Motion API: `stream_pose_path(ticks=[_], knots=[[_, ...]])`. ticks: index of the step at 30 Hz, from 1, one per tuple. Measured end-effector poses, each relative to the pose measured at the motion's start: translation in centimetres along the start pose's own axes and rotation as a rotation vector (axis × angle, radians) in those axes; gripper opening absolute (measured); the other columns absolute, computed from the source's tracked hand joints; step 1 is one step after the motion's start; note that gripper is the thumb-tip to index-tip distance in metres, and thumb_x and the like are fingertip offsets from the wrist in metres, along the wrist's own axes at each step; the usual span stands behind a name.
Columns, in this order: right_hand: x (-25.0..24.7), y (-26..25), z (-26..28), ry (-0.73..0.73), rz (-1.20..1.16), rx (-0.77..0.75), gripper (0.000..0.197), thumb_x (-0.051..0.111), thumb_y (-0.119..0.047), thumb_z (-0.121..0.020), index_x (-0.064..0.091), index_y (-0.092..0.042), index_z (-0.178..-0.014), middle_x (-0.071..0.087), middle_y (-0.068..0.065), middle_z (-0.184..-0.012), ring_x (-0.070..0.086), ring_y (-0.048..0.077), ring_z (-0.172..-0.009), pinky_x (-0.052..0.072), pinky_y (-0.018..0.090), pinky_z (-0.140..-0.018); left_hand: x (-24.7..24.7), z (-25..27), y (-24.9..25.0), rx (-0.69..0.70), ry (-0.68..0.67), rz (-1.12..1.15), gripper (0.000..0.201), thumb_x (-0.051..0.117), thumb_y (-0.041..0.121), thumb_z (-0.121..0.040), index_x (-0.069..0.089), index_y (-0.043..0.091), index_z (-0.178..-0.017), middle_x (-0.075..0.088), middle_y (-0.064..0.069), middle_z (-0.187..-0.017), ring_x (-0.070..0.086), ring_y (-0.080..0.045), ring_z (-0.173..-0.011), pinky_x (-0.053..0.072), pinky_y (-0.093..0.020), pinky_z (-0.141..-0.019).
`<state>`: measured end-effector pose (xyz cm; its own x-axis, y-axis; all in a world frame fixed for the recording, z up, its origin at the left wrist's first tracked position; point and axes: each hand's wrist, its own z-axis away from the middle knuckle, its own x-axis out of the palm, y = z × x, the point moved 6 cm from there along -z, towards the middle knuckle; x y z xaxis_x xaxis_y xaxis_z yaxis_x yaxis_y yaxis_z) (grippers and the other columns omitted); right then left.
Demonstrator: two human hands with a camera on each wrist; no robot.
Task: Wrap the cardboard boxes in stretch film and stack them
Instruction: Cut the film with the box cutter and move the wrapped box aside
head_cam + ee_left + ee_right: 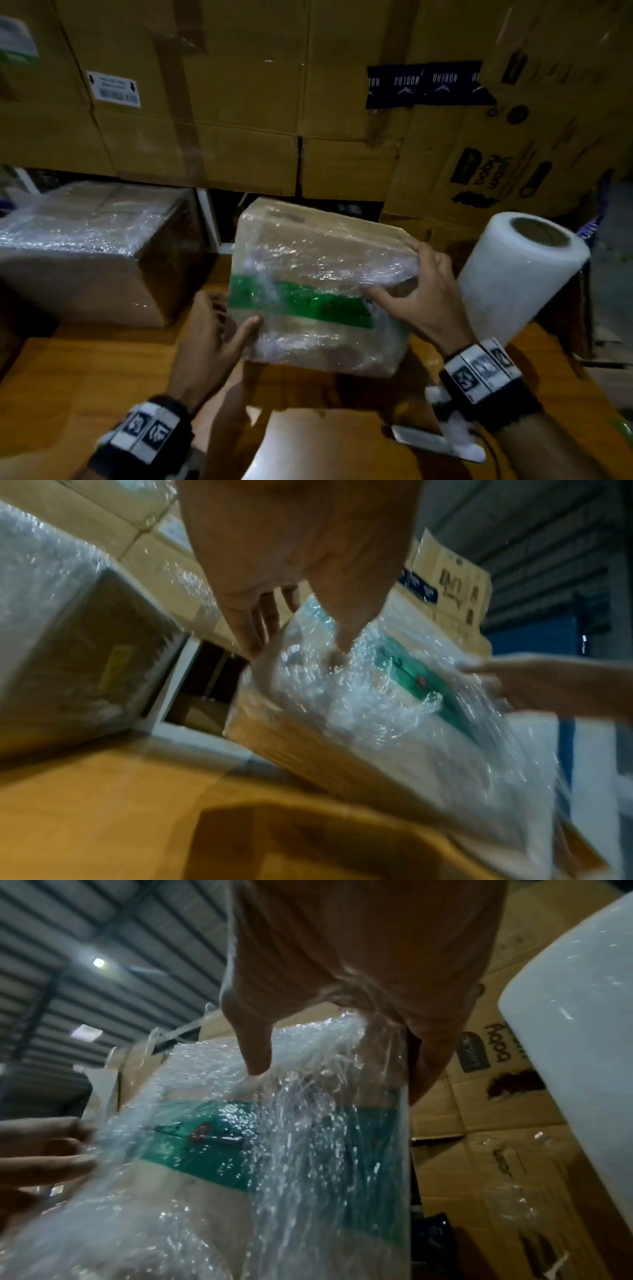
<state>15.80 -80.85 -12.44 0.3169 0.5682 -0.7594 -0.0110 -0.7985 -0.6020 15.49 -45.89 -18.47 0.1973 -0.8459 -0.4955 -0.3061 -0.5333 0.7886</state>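
Crinkly film-wrapped box (318,274), both-handed

wooden table (85,370) below; corrugated metal roof (68,934) overhead (one ceiling lamp (98,962) lit).

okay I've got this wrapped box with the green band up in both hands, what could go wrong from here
1. The wrapped box is tilted and held at its edges by the left hand and right hand; the glossy film looks slick, so it could slip.
2. The stretch film roll leans close beside your right hand; a swing that way might knock it over.
3. The other wrapped box, probably the stacking spot, is also film-covered, so this one may slide if set down crooked.
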Motion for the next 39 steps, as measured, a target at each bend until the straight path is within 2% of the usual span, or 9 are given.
stream_pose_path(ticks=[3,9,13,19,22,24,27,35,39], knots=[[1.2,-0.1,-1.9,-0.073,0.083,-0.035,0.116,0.062,-0.092,-0.056,0.03,-0.038,-0.154,0.041,0.011,-0.143,0.047,0.028,-0.128,0.046,0.04,-0.095,0.8,2.0,-1.4,-0.053,-0.076,0.0,0.058,0.072,0.056,-0.086,0.028,0.064,-0.122,0.06,0.007,-0.119,0.065,-0.008,-0.1,0.06,-0.046,-0.083],[2.9,1.0,-2.5,-0.115,0.014,-0.009,0.114,0.068,-0.092,-0.058,0.031,-0.041,-0.153,0.048,0.014,-0.145,0.051,0.034,-0.131,0.049,0.052,-0.104,-0.9,-0.9,2.9,0.278,0.058,-0.409,0.107,0.065,0.073,-0.083,0.029,0.005,-0.157,0.03,-0.013,-0.161,0.032,-0.026,-0.148,0.029,-0.044,-0.123],[3.6,0.3,-2.8,-0.162,-0.023,-0.062,0.112,0.075,-0.082,-0.063,0.028,-0.042,-0.157,0.044,0.012,-0.153,0.047,0.032,-0.136,0.046,0.05,-0.106,3.1,-4.6,5.3,0.431,-0.24,-0.73,0.101,0.03,0.081,-0.096,0.006,0.012,-0.166,-0.009,-0.011,-0.173,-0.01,-0.029,-0.16,-0.006,-0.049,-0.129],[4.3,0.9,-3.3,-0.145,-0.042,-0.04,0.112,0.078,-0.078,-0.061,0.03,-0.041,-0.156,0.047,0.012,-0.148,0.048,0.032,-0.133,0.042,0.04,-0.098,6.5,2.6,4.4,0.496,-0.665,-0.68,0.084,0.021,0.069,-0.106,-0.008,0.017,-0.165,-0.023,-0.001,-0.171,-0.026,-0.016,-0.156,-0.003,-0.048,-0.129],[4.5,1.0,-3.5,-0.161,-0.064,-0.068,0.112,0.079,-0.077,-0.062,0.028,-0.044,-0.156,0.048,0.008,-0.144,0.049,0.027,-0.129,0.043,0.038,-0.094,3.9,2.1,6.5,0.316,-0.688,-0.226,0.064,0.035,0.063,-0.106,0.025,0.036,-0.163,0.019,0.014,-0.171,0.015,-0.012,-0.158,0.023,-0.046,-0.128],[4.7,0.8,-3.6,-0.177,-0.07,-0.086,0.112,0.08,-0.076,-0.062,0.028,-0.044,-0.156,0.049,0.009,-0.143,0.049,0.026,-0.127,0.043,0.037,-0.093,1.0,-1.3,6.7,0.347,-0.411,-0.2,0.06,0.048,0.06,-0.102,0.042,0.032,-0.155,0.044,0.007,-0.158,0.042,-0.018,-0.145,0.039,-0.053,-0.117],[4.5,0.3,-3.6,-0.184,-0.043,-0.123,0.11,0.077,-0.078,-0.063,0.029,-0.043,-0.156,0.043,0.01,-0.15,0.044,0.029,-0.135,0.048,0.047,-0.102,-1.5,-5.6,4.5,0.286,-0.233,-0.495,0.098,0.055,0.084,-0.081,0.03,0.032,-0.16,0.017,-0.005,-0.17,0.017,-0.024,-0.156,0.012,-0.058,-0.127],[5.3,-1.7,1.7,-0.176,0.328,-0.554,0.077,0.027,-0.052,-0.108,-0.007,-0.015,-0.165,-0.019,0.006,-0.172,-0.018,0.02,-0.159,-0.005,0.048,-0.13,-1.5,-5.3,3.4,0.215,-0.224,-0.276,0.101,0.07,0.088,-0.062,0.041,0.036,-0.144,0.039,0.011,-0.132,0.048,-0.011,-0.12,0.05,-0.041,-0.101],[4.2,0.4,6.8,-0.4,0.275,-0.545,0.069,0.041,-0.053,-0.107,0.017,-0.026,-0.166,-0.006,-0.008,-0.174,0.007,0.016,-0.16,0.032,0.038,-0.123,-1.5,-4.8,3.1,0.18,-0.201,-0.287,0.103,0.069,0.089,-0.059,0.041,0.035,-0.144,0.039,0.009,-0.133,0.049,-0.014,-0.119,0.054,-0.046,-0.098]])
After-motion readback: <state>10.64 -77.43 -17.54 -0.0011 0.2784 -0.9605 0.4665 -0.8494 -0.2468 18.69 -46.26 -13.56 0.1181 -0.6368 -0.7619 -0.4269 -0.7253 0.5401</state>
